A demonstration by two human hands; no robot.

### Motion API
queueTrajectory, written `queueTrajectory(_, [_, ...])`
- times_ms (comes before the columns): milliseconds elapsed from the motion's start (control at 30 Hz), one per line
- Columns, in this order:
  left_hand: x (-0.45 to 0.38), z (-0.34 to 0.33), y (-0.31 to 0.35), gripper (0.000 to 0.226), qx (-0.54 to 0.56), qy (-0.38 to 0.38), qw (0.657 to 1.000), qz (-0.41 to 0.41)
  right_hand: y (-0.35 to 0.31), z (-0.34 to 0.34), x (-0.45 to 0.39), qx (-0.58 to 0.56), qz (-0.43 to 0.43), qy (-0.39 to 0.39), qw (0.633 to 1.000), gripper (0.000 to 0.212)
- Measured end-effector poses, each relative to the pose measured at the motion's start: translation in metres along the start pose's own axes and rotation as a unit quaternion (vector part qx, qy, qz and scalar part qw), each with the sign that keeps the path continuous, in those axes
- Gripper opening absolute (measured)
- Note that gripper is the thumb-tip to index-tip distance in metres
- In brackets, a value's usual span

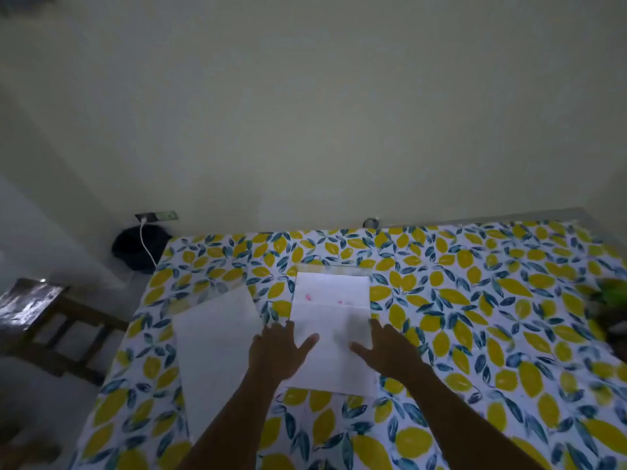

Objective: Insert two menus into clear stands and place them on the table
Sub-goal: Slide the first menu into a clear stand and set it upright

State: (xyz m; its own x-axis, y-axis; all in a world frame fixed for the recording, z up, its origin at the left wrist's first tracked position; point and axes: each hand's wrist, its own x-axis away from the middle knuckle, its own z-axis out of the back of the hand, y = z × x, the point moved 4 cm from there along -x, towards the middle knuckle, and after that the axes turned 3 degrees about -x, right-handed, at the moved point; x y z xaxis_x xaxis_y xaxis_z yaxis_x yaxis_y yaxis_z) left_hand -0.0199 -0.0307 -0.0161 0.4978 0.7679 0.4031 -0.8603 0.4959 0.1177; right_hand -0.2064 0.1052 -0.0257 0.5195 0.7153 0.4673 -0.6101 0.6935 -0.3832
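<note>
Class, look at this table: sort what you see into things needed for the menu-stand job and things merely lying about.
Belongs to the job:
- right sheet, under both hands
- left sheet
- left hand
- right hand

Lying about:
- lemon-print tablecloth
- wooden chair
- dark bag
- white cable
- green object at the right edge, too blurred to identify

Lemon-print tablecloth; wooden chair at left; white cable over dark bag.
</note>
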Motion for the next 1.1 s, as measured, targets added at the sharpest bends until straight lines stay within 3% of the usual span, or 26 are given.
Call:
queueTrajectory(200, [-0.008,-0.06,0.007,0.093,0.098,-0.074,0.991,0.06,0.032,-0.038,-0.003,-0.079,-0.063,0.005,0.995,0.067])
queueTrajectory(333, [-0.009,-0.066,0.007,0.082,0.159,-0.037,0.984,0.077,0.037,-0.054,-0.008,-0.14,-0.078,0.009,0.987,0.068])
queueTrajectory(467, [0.003,-0.063,-0.001,0.056,0.238,-0.006,0.969,0.071,0.049,-0.054,0.002,-0.216,-0.12,-0.001,0.969,0.06])
queueTrajectory(600, [0.024,-0.049,-0.011,0.028,0.213,0.035,0.976,0.036,0.058,-0.034,0.031,-0.222,-0.074,0.027,0.972,0.042])
queueTrajectory(667, [0.041,-0.035,-0.015,0.034,0.216,0.063,0.974,0.002,0.062,-0.02,0.05,-0.219,-0.04,0.05,0.974,0.039])
queueTrajectory(833, [0.083,-0.006,-0.028,0.03,0.302,0.114,0.944,-0.064,0.066,0.016,0.096,-0.291,0.043,0.069,0.953,0.053])
queueTrajectory(933, [0.099,0.009,-0.03,0.028,0.346,0.141,0.921,-0.111,0.06,0.036,0.123,-0.296,0.084,0.085,0.948,0.023])
queueTrajectory(1033, [0.109,0.026,-0.028,0.02,0.355,0.183,0.905,-0.148,0.056,0.052,0.134,-0.285,0.12,0.118,0.944,0.045])
queueTrajectory(1100, [0.11,0.038,-0.025,0.014,0.367,0.204,0.893,-0.16,0.052,0.064,0.133,-0.28,0.13,0.145,0.94,0.037])
